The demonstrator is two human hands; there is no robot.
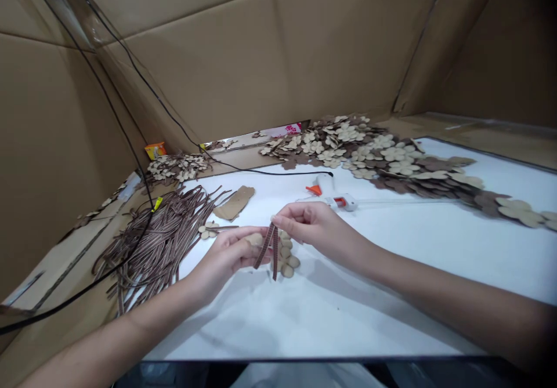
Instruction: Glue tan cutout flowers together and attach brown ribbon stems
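My left hand (pixel 230 254) is closed round a small tan felt disc (pixel 255 239) just above the white table (pixel 391 260). My right hand (pixel 307 224) pinches the folded top of a short brown striped ribbon (pixel 270 251), whose two ends hang down between the hands. Both hands meet at the ribbon's fold. A few tan felt flower pieces (pixel 287 260) lie on the table right under the ribbon.
A pile of brown striped ribbon strips (pixel 161 237) lies at the left. A white glue gun (pixel 337 201) with a black cord rests behind my hands. Heaps of tan and brown felt flowers (pixel 391 159) run along the back and right. Cardboard walls (pixel 261 51) enclose the table.
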